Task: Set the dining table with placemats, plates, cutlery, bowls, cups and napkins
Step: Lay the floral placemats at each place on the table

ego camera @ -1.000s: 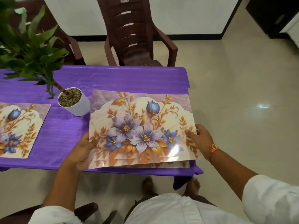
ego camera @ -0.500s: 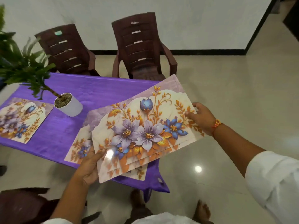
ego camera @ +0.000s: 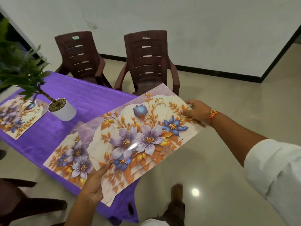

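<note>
Placemat stack (ego camera: 143, 139), printed with purple, blue and orange flowers, is held tilted in the air over the near corner of the tabletop (ego camera: 78, 95) and partly out over the floor (ego camera: 219, 168); its stepped lower edges show at least three mats. The left hand (ego camera: 92, 185) grips the near corner, thumb lying on the printed face and the fingers curled underneath, out of sight. The right hand (ego camera: 197, 111), with an orange thread band (ego camera: 213, 113) at the wrist, grips the far edge, its fingers closed on the mats. A single placemat (ego camera: 68, 154) lies flat on the purple cloth at the near corner, partly hidden behind the held stack, and another placemat (ego camera: 17, 118) lies flat further along the tabletop to the left. Between them stands a white pot (ego camera: 63, 110), upright, filled to the rim with pebbly soil, from which a leafy green plant (ego camera: 24, 70) leans left over the far mat. Two brown plastic chairs, one (ego camera: 79, 54) beside the other (ego camera: 146, 59), stand at the tabletop's far side against a white wall.
</note>
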Demonstrator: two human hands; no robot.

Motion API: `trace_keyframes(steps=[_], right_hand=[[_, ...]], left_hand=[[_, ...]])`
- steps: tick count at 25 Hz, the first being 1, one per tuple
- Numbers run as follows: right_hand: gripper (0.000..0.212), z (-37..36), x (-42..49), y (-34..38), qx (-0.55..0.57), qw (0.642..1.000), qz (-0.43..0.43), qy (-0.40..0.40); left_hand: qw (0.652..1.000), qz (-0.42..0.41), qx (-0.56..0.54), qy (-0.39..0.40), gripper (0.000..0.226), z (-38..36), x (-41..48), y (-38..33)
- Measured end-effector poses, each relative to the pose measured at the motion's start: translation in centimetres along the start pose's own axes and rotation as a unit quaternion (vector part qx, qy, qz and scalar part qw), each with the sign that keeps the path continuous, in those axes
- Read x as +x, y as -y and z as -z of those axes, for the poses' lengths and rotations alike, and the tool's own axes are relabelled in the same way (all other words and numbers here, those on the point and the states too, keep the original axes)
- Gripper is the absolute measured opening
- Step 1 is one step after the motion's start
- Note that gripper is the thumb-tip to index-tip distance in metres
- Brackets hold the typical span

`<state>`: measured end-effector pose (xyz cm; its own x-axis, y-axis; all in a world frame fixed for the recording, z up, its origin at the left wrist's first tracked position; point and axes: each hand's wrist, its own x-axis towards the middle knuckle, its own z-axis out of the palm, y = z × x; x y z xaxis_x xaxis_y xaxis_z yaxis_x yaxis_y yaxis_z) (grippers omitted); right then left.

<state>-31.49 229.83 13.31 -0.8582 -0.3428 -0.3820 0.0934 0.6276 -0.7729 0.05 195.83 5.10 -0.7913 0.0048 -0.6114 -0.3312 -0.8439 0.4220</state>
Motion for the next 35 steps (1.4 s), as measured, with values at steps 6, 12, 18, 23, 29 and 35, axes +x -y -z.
trace_keyframes(steps=[6, 12, 18, 23, 29, 35], right_hand=[[0.068, 0.1, 11.0, 4.1, -0.038, 0.996, 0.028, -0.078], [0.056, -6.3, 15.8, 8.1, 0.238, 0.962, -0.073, 0.110], [0.030, -8.9, 19.9, 8.5, 0.296, 0.937, 0.065, 0.172], [0.040, -4.6, 27.6, 10.0, 0.254, 0.904, 0.137, 0.317], [0.025, -1.2, 35.9, 10.9, 0.197, 0.864, 0.131, 0.445], [0.023, -4.0, 38.8, 10.5, 0.155, 0.841, 0.110, 0.506]], left_hand=[[0.989, -0.081, -0.079, -0.094, 0.037, -4.4, 7.4, 0.5], [0.965, -0.200, -0.137, -0.103, 0.037, -11.9, 13.8, -0.5], [0.927, -0.273, -0.169, -0.194, 0.049, -16.3, 19.6, 1.0], [0.866, -0.333, -0.239, -0.287, 0.047, -21.5, 22.5, 1.5], [0.782, -0.418, -0.256, -0.386, 0.041, -24.1, 20.9, 1.5], [0.809, -0.259, -0.012, -0.527, 0.030, -24.3, 20.9, -1.0]])
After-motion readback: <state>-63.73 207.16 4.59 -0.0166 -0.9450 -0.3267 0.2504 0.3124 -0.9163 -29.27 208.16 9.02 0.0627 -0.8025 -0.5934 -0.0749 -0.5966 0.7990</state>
